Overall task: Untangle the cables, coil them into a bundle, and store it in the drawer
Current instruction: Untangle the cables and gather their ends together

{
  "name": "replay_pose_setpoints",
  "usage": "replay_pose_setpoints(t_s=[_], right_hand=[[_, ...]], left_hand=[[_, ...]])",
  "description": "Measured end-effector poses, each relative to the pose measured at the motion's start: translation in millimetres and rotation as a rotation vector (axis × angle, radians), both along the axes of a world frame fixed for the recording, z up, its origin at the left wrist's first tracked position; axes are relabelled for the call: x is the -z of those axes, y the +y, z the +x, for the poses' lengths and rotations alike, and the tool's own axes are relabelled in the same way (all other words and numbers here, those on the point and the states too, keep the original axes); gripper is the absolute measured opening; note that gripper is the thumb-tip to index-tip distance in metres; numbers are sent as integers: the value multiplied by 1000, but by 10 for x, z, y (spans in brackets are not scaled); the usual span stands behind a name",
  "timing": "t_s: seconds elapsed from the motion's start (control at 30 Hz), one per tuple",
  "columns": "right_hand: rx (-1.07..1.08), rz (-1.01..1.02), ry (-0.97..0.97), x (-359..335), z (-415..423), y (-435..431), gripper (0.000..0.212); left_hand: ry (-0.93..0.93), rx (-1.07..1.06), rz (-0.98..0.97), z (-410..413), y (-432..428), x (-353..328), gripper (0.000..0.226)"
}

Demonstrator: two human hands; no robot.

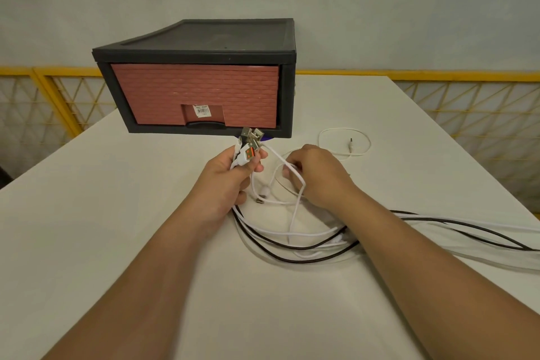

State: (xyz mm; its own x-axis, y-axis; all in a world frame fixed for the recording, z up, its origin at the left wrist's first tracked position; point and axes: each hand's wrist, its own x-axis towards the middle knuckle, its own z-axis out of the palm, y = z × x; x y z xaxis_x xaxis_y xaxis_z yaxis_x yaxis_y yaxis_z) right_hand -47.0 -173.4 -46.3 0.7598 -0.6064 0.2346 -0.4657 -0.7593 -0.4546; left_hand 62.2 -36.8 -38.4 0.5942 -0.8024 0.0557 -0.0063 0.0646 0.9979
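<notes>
- Your left grip (230, 181) is curled round a bunch of plug ends (250, 142), held just in front of the drawer (195, 93) and near its handle recess (204, 125); the plugs point up and away from you, toward the drawer front.
- Your right grip (317, 175) sits just beside the left one, also in front of the drawer; its thumb and fingers pinch a loop of white cord.
- The cables (292, 245), white and black, drop from the left grip, sweep toward you in a slack arc on the desk (117, 213), then run off to the right; their long axis lies roughly parallel to the drawer front; the far ends are out of view.
- One thin white lead (344, 140) with a small jack lies curled on the desk in front of the drawer's right corner, apart from both grips.
- Expect the cords to be light and limp, with smooth jackets that slide easily through fingers; they probably won't hold a coil unless you pin each turn.
- The moulded plug bodies look like the firmest place to hold; run the other grip along a cord rather than tugging at a crossing; avoid sharp bends where cord meets plug.
- The drawer is pushed in; you'll likely need one grip free for the handle.
</notes>
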Motion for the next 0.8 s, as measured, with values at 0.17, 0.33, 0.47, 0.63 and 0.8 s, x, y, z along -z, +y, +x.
replay_pose_setpoints(t_s=[0.17, 0.33, 0.47, 0.63, 0.8], right_hand=[[124, 594, -385, -129, -105, -77, 19], [228, 1002, -733, -209, -268, -240, 15], [277, 789, -590, -176, -360, -340, 16], [164, 497, -222, -154, -366, -300, 25], [8, 343, -50, -156, -314, -183, 23]], left_hand=[[-11, -55, 22, 52, -13, 22, 15], [-17, -50, 25, 86, -7, 32, 14], [2, -65, 19, 87, -10, 25, 9], [2, -108, 19, 93, -16, 37, 10], [2, -149, 29, 112, -34, 51, 6]])
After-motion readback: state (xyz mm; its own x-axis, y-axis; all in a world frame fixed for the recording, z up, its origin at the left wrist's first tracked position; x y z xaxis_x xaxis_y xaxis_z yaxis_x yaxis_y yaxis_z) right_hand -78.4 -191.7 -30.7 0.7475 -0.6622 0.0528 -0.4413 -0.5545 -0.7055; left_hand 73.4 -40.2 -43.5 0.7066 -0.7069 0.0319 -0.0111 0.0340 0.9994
